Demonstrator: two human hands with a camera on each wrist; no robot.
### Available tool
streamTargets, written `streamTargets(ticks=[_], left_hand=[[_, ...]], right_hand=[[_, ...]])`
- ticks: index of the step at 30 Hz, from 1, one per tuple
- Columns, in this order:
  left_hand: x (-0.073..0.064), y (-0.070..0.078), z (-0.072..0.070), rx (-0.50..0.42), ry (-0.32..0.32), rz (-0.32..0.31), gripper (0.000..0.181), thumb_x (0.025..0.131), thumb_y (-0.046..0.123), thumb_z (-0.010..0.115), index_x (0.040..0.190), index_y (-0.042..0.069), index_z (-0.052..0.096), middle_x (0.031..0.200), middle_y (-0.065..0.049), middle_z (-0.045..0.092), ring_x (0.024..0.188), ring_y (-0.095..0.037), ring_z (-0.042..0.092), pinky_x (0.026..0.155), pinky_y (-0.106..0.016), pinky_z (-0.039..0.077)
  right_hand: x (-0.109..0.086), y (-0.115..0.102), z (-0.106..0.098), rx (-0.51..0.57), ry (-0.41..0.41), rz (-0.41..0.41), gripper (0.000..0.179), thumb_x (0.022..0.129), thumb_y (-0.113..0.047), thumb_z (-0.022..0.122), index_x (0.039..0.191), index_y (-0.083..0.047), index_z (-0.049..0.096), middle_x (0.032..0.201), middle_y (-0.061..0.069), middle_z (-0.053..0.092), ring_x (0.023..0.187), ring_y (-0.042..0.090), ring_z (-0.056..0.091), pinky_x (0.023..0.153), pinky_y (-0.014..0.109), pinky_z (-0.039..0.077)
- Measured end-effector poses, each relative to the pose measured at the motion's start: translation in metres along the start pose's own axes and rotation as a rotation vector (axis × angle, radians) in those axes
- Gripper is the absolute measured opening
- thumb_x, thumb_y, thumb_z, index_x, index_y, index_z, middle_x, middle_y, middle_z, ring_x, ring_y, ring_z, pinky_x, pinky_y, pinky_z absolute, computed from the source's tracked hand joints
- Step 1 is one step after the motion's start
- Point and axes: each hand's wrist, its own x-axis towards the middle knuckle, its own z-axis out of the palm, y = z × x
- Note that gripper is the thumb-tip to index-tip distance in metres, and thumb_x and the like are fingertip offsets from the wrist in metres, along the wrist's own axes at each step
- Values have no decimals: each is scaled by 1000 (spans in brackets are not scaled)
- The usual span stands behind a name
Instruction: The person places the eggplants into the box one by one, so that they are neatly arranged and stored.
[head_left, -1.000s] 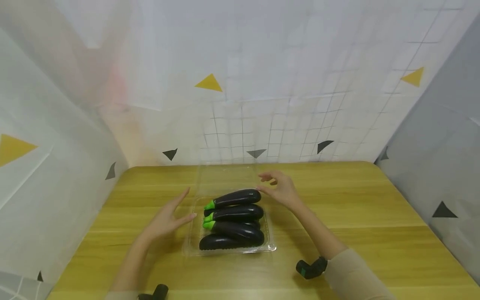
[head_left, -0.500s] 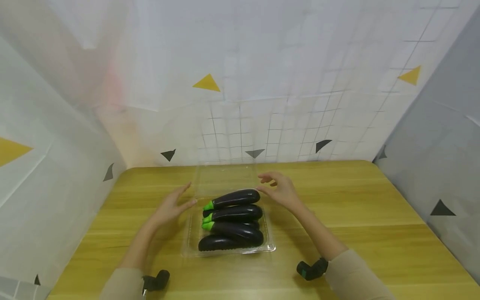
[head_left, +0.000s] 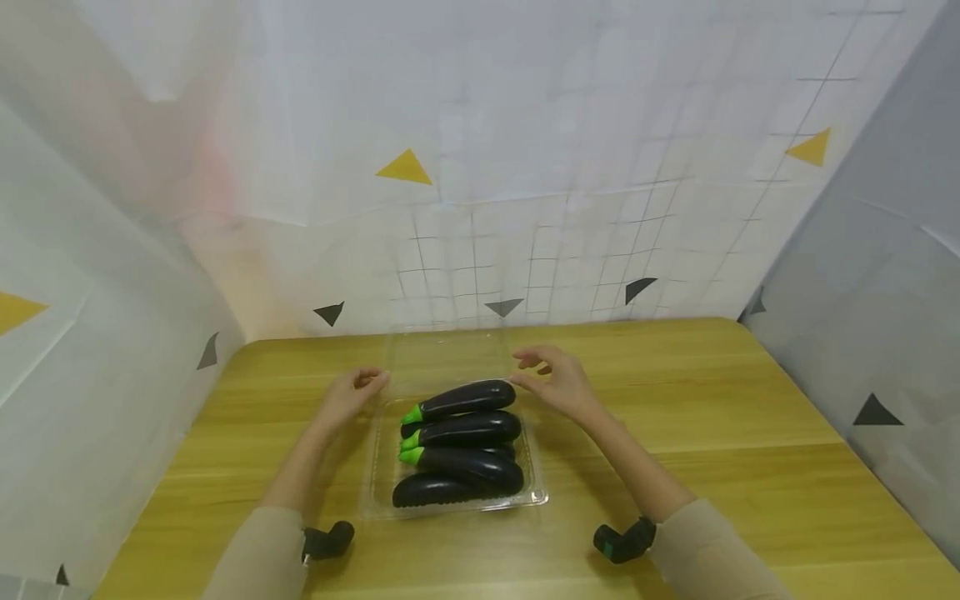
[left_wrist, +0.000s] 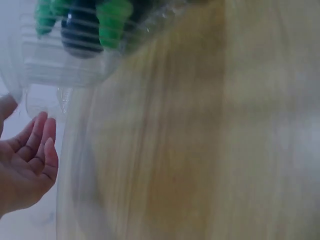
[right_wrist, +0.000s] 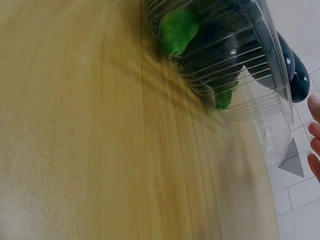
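A clear plastic clamshell box (head_left: 538, 497) stands on the table, its transparent lid (head_left: 450, 354) folded back toward the wall. Several dark eggplants (head_left: 472, 427) with green stems lie piled inside. At the box's back left corner is my left hand (head_left: 348, 400), its thumb by the rim and its fingers loosely bent. The left wrist view shows a gap between that thumb and the fingers (left_wrist: 37, 145). My right hand (head_left: 561, 379) is at the back right corner, thumb tip close to the rim, fingers slightly bent. Only its fingertips (right_wrist: 314, 131) show in the right wrist view.
The wooden table (head_left: 712, 417) ends at a white-covered back wall (head_left: 600, 208) marked with grid lines and triangles. Similar side walls (head_left: 885, 292) flank it. A dark wrist device (head_left: 328, 542) is on my left wrist and another (head_left: 624, 540) on my right.
My left hand has moved up along the box's left side to its back corner, thumb and fingers drawing closer together. My right hand has stayed at its corner. The head view has shifted slightly.
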Motion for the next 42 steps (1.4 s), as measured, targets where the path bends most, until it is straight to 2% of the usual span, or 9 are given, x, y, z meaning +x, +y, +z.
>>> streamTargets(ticks=[4,8,13,17,20,28,32,37,42], left_hand=[[1,5,2,-62,24,-48,57,96,42,57,133,0,52,132,-25,53,119,-37,50,97,-49,44],[1,8,4,-104,52,-67,48,98,31,58,131,-3,52,128,-25,54,116,-36,52,96,-47,45],[2,10,5,-136,104,-47,39,95,20,61,125,-5,53,118,-20,57,107,-30,54,88,-36,48],[1,11,4,-124,141,-1,35,92,14,64,119,-6,54,106,-14,59,97,-25,54,76,-24,47],[-1,10,4,-107,153,33,31,92,12,65,116,-6,54,102,-12,59,95,-25,55,73,-21,46],[-10,11,5,-17,194,193,20,89,4,66,102,-3,52,96,-16,60,93,-30,58,86,-38,51],[-15,12,5,22,219,268,18,88,1,67,97,-2,52,92,-16,60,91,-30,59,85,-42,50],[-20,13,6,58,259,334,18,86,-1,69,93,0,52,87,-12,61,88,-29,60,84,-43,49],[-24,14,8,92,290,363,19,84,-1,71,89,3,53,84,-10,61,87,-29,60,84,-45,50]], right_hand=[[-1,0,0,8,9,-19,37,80,-18,80,113,-9,68,99,7,70,92,21,65,77,37,56],[-1,1,0,15,11,-39,37,80,-17,80,113,-8,68,100,10,71,92,21,65,76,38,56],[-1,1,-1,13,15,-36,38,79,-16,81,114,-7,68,99,7,70,92,20,65,76,36,56],[0,-1,-1,24,26,-48,38,78,-13,81,113,-6,68,99,6,70,91,22,65,76,37,56],[0,-2,-2,23,36,-61,38,77,-13,82,112,-6,68,100,6,70,92,22,65,76,38,56],[1,-6,-3,15,128,-135,37,75,-12,83,108,-6,69,101,8,70,91,20,64,76,38,56],[1,-11,-5,-19,193,-175,34,74,-11,84,104,-6,69,98,7,71,89,20,65,75,38,56],[2,-17,-8,-29,288,-155,35,72,-10,85,100,-2,65,87,6,69,83,20,64,71,36,55],[3,-18,-10,-32,286,-156,34,73,-9,84,102,-3,67,83,4,68,79,18,63,69,36,55]])
